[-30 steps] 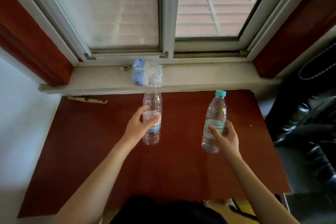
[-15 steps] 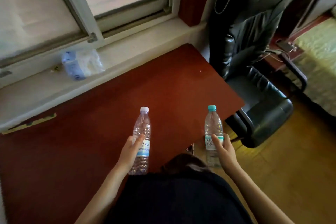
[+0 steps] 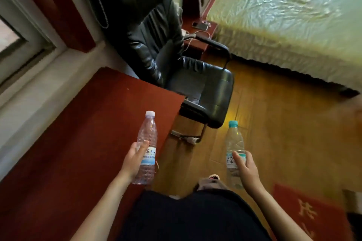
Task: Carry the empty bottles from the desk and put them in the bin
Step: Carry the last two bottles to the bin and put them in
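Left hand: the left hand [image 3: 135,159] is wrapped around the label band of a clear plastic bottle with a white cap [image 3: 147,148], at centre-left of the frame.
Right hand: the right hand [image 3: 245,168] is closed on the lower half of a clear plastic bottle with a teal cap [image 3: 234,147], at centre-right of the frame.
Bottle axes: both stand nearly upright, caps toward the top of the frame, well apart from each other.
Over what: the white-capped bottle hangs above the right edge of the dark red desk top [image 3: 78,133]; the teal-capped one is over the orange-brown wooden floor [image 3: 284,123].
Surroundings: a black leather office chair [image 3: 176,60] sits at upper centre, a bed with a pale green cover [image 3: 284,17] at upper right.
Bin: none shows in the frame, so which way it lies from either hand cannot be told.
Step in hand: judged to be the carry, both bottles lifted and neither dropped off.
Next move: finding the bin; neither hand can be called nearer until it shows.
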